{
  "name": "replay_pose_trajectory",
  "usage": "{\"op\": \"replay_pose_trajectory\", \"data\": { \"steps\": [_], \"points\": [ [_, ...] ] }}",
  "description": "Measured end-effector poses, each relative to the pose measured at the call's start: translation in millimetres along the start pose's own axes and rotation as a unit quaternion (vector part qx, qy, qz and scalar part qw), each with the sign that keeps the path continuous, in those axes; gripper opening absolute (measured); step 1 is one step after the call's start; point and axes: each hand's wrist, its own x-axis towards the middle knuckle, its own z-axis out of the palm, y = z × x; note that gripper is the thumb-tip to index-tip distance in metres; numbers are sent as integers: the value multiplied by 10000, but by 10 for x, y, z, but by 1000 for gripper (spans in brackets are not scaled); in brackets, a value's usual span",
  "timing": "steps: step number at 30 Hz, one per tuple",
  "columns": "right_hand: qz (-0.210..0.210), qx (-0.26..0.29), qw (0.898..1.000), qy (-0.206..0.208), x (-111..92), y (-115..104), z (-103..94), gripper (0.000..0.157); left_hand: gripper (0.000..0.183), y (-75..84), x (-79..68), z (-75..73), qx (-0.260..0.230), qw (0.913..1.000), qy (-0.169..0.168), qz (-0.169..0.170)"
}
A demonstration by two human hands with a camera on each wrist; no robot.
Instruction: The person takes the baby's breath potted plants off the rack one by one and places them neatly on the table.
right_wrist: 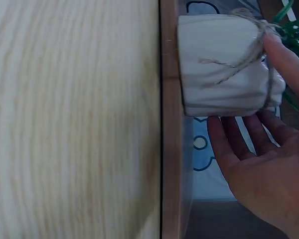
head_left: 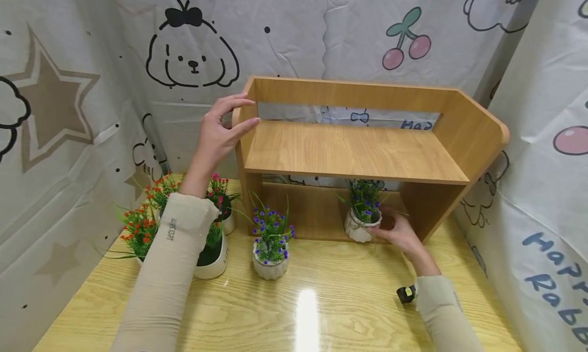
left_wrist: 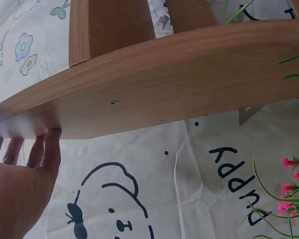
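A wooden two-tier desktop shelf (head_left: 353, 150) stands on the table. At its upper left side panel (left_wrist: 184, 79) my left hand (head_left: 223, 123) grips the edge, fingers against the outer face in the left wrist view. On the lower tier, near its front edge, sits an upright potted plant with blue-purple flowers (head_left: 365, 194). Its white ribbed pot (right_wrist: 224, 67) has twine tied around it. My right hand (head_left: 398, 232) holds this pot from the right, thumb on the twine (right_wrist: 249, 57) and other fingers along the side. A similar blue-flowered potted plant (head_left: 271, 234) stands before the shelf's left end.
Left of the shelf, potted plants with orange flowers (head_left: 141, 224) and pink flowers (head_left: 219, 193) stand close together, partly behind my left sleeve (head_left: 161, 270). A small black object (head_left: 406, 294) lies by my right cuff. Printed white cloth (head_left: 294, 35) hangs behind and at both sides.
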Motion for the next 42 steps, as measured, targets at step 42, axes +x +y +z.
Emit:
{"op": "replay_pose_trajectory", "data": {
  "steps": [42],
  "points": [
    [254, 437, 9986, -150, 119, -27, 176, 90, 41, 42, -18, -15, 76, 9999, 0, -130]
  ]
}}
